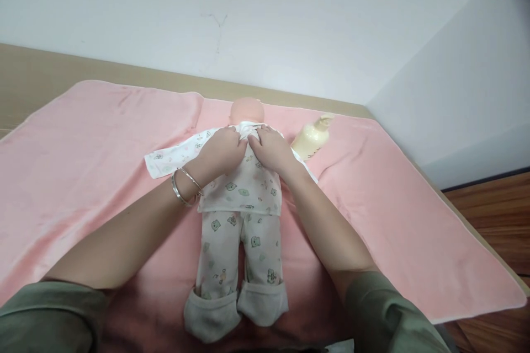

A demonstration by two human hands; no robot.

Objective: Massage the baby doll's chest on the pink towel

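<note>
A baby doll (247,110) lies lengthwise in front of me, its smooth head at the far end and no face showing. It wears a white printed shirt (244,190) and matching trousers (260,248) with turned-up cuffs. My left hand (226,150), below a silver bangle, is curled on the shirt just under the collar. Close beside it, my right hand (272,150) has its fingers bent onto the fabric at the neck. The fingertips of both are pressed into the gathered cloth. One long sleeve (171,160) stretches out flat to the left.
A pink blanket (397,209) covers the wooden surface (31,74) under the doll. To the right of its shoulder lies a pale yellow pump bottle (311,139). A white wall (298,27) rises behind the far edge.
</note>
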